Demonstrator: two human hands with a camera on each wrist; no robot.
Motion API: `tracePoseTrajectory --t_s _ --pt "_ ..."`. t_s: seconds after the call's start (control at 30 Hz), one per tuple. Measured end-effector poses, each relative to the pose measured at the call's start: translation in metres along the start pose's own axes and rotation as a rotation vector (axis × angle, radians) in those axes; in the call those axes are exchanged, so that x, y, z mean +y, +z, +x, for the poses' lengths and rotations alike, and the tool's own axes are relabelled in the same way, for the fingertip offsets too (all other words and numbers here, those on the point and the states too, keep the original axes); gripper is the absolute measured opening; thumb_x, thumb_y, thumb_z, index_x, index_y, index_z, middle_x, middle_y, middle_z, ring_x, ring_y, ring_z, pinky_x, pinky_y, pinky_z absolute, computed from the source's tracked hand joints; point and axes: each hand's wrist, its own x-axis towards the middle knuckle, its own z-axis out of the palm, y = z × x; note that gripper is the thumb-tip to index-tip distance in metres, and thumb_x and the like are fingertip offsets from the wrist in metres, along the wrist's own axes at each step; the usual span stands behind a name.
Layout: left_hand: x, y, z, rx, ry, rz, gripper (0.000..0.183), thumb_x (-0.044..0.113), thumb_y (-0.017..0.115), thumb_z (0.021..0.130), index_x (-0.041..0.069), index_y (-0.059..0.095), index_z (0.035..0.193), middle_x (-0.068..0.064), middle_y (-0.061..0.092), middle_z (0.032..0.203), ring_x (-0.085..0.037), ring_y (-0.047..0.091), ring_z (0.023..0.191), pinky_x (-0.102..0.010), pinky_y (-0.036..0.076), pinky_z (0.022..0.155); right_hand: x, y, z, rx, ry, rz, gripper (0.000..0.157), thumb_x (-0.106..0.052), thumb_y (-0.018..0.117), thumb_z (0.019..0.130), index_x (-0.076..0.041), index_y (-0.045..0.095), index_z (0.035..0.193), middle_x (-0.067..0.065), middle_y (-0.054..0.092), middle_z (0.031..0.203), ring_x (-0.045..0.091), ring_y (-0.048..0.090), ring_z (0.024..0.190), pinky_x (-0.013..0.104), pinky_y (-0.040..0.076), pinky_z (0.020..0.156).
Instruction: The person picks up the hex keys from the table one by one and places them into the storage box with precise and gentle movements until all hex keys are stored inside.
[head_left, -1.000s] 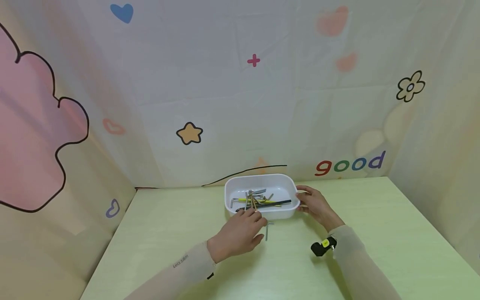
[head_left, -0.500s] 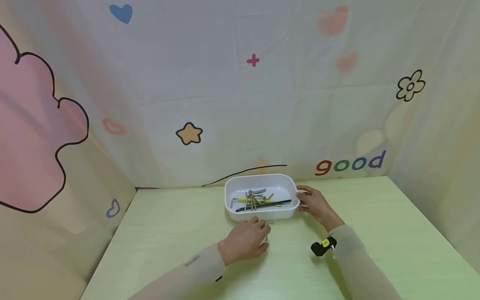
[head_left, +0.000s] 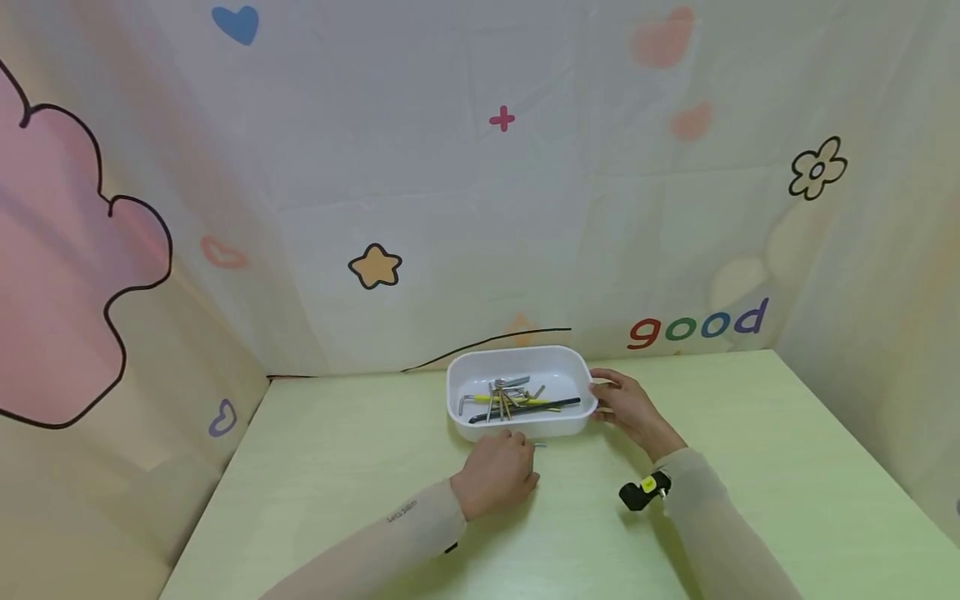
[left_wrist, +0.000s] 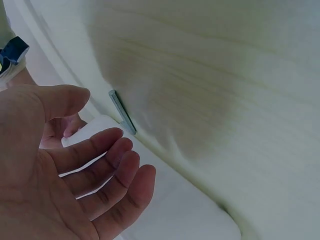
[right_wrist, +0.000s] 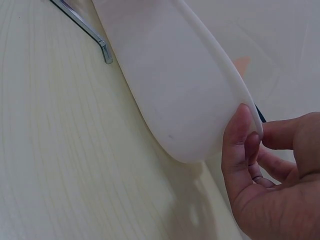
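My left hand [head_left: 497, 477] hovers in front of the white plastic tray [head_left: 562, 426], thumb and loosely curved fingers apart. Between thumb and fingertips in the left wrist view, a silver hex key [left_wrist: 123, 114] lies on the table, close along the tray's front wall, with a gap to the hand. The head view shows just its short bent end, the rest hidden behind the left hand. At the tray's right end my right hand [head_left: 628, 412] pinches the rim between thumb and fingers. Inside the tray lies a loose pile of metal hex keys [head_left: 501, 400].
A long black rod [head_left: 551, 405] and a yellow piece [head_left: 542, 402] lie among the keys. The pale green table [head_left: 337, 450] ends at a printed cloth backdrop [head_left: 450, 192] just behind the tray. A black and yellow device [head_left: 637, 493] sits at my right wrist.
My left hand has drawn back from over the tray's front rim and come down to the right, over the hex key on the table. The right hand keeps its hold.
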Motion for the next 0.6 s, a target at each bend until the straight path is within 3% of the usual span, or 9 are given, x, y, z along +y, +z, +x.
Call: tracePoseTrajectory --t_s 0.4,0.6 --pt "-0.003 0.012 0.006 0.02 -0.009 -0.002 0.026 0.04 0.066 0.09 0.015 0.067 0.082 0.001 0.061 0.081 -0.015 0.056 0.076 -0.028 0.044 0.057 0.001 0.002 0.001 0.001 0.01 0.006 0.045 -0.015 0.051 0.102 -0.006 0.041 0.145 0.017 0.059 0.12 0.016 0.06 0.082 0.023 0.056 0.068" --pt "-0.003 0.015 0.01 0.008 -0.01 0.03 0.024 0.038 0.066 0.09 0.014 0.068 0.091 0.001 0.063 0.086 -0.015 0.058 0.079 -0.029 0.048 0.06 0.002 0.0 0.001 -0.007 0.001 0.011 0.046 -0.015 0.051 0.102 -0.005 0.04 0.146 0.018 0.058 0.121 0.015 0.06 0.082 0.022 0.056 0.068"
